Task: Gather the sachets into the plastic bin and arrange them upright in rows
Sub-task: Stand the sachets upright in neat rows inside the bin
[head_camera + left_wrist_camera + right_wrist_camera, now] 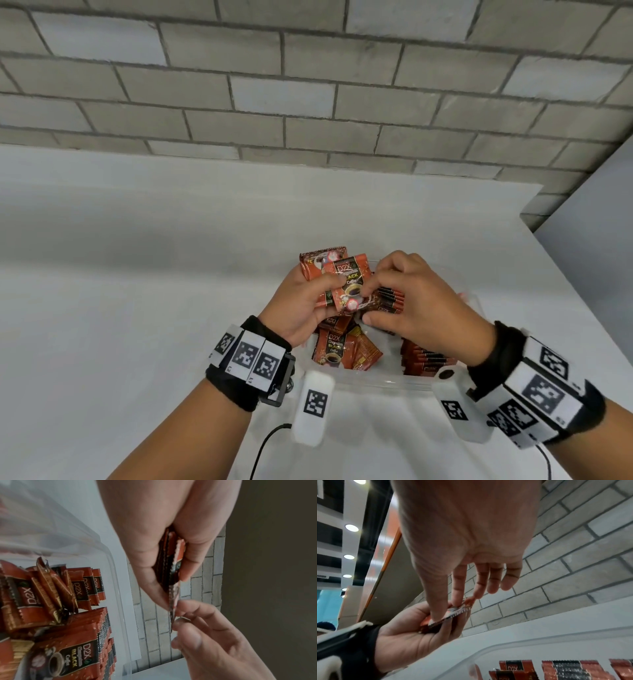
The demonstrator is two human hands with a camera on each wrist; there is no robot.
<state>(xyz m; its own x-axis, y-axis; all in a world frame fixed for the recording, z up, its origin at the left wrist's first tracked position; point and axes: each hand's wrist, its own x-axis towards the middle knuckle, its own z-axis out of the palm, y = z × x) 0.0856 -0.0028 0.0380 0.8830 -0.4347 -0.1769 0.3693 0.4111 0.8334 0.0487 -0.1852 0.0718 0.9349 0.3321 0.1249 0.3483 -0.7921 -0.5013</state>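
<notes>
Mid-sorting, frame centre: my left hand [301, 305] grips a sachet stack [337, 284]; right hand [411, 301] fingers pinch its front sachet. Next, I seat it upright in the plastic bin [387, 383].

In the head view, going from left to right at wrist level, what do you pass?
Left wrist band with printed markers → loose sachets lying flat in the plastic bin → upright row of sachets → right wrist band with markers. Above these, the left hand and right hand meet over the bin.
</notes>
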